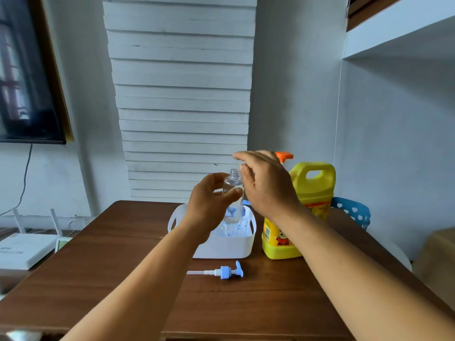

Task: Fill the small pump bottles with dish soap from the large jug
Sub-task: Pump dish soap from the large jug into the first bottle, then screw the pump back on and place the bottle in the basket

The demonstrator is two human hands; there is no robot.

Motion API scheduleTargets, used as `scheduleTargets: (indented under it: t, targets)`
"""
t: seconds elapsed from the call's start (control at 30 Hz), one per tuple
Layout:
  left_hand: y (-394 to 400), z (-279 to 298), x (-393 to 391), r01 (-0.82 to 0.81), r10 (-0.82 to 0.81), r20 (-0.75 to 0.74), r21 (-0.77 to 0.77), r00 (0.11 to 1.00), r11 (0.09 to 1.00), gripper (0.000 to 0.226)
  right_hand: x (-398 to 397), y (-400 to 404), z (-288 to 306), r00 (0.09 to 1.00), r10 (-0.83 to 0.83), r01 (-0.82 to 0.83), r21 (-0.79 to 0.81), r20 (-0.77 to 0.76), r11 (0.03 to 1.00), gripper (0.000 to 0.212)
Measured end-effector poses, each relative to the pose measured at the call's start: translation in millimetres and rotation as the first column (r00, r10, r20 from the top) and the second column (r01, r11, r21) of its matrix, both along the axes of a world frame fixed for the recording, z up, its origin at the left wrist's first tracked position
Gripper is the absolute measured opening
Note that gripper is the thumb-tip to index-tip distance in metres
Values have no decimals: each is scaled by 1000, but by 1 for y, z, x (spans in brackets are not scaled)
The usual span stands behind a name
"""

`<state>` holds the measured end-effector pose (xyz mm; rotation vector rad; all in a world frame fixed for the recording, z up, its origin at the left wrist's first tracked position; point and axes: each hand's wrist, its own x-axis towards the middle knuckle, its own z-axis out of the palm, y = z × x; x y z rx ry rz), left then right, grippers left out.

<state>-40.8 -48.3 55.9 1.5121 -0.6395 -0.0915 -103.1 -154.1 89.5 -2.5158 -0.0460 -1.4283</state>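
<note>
The small clear plastic bottle (232, 193), its threaded neck uncapped and its inside looking empty, is held upright in the air above the white plastic handled basket (221, 244), the left hand (209, 207) clamped round its middle with thumb in front and fingers behind. The right hand (266, 183) hovers just beside the bottle's neck, fingers loosely apart and gripping nothing. In front of the basket lies the white and blue pump head with its dip tube (221, 271) on the brown wooden table (98, 267); to the basket's right stands the large yellow jug with an orange pump top (310, 193). The opening step looks finished, so next the bottle's mouth must meet the jug's spout squarely
</note>
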Motion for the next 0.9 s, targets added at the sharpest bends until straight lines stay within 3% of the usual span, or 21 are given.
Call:
scheduleTargets:
  t: [0.27,0.37,0.63,0.8,0.9]
  targets:
    - [48,-47,-7,-66,68,-17,62,998,996,26,-6,30,-66,973,89,-56,158,-212,986,24]
    - [64,-66,-13,-75,80,-51,97,996,992,33,-12,33,-90,951,92,-29,211,-295,977,19]
    - [82,-100,-22,-51,55,-50,80,997,995,30,-14,25,-135,712,1,90,93,-702,992,39]
    - [80,-107,-23,-7,9,-29,78,1000,997,31,-12,21,-143,690,-71,122,19,-721,992,28]
    - [79,-108,-21,33,-33,0,83,999,996,30,-11,18,-135,714,7,101,113,-700,988,23]
